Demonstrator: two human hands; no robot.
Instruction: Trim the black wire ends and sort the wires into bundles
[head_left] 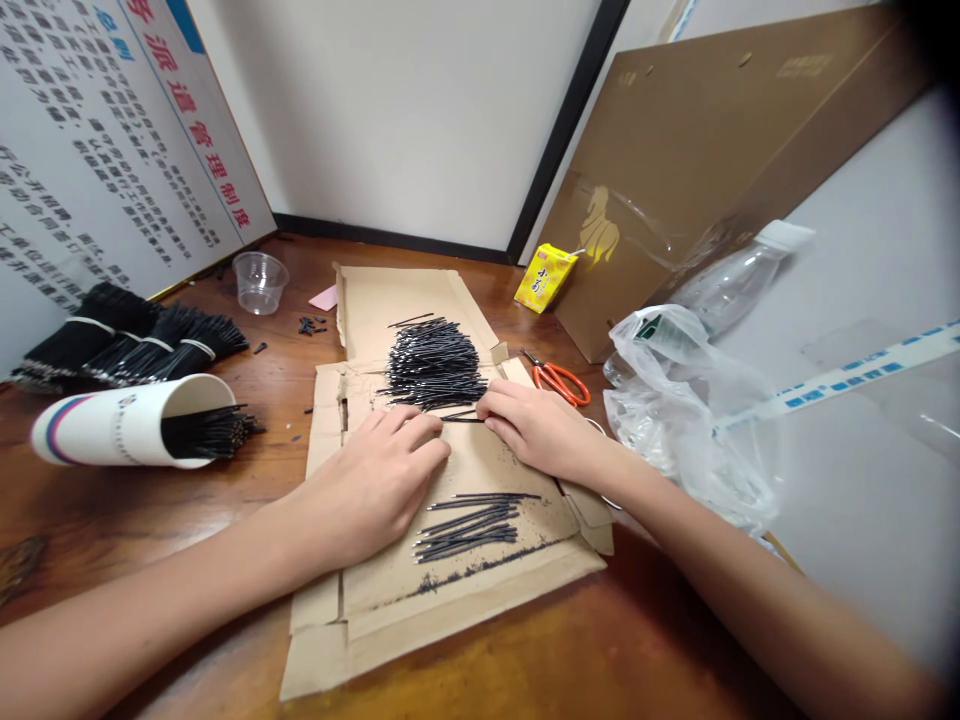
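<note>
A flattened cardboard sheet lies on the wooden table. On its far half sits a loose heap of thin black sticks. A small sorted group of black sticks lies nearer me. My left hand rests palm down on the cardboard, fingers together, its tips at the near edge of the heap. My right hand lies opposite, fingers curled and pinching one or two black sticks that stretch between both hands.
A white paper cup lies on its side at the left with black sticks in it, behind it banded bundles of sticks. A clear plastic cup, orange scissors, a yellow packet, plastic bags and a large cardboard box surround the sheet.
</note>
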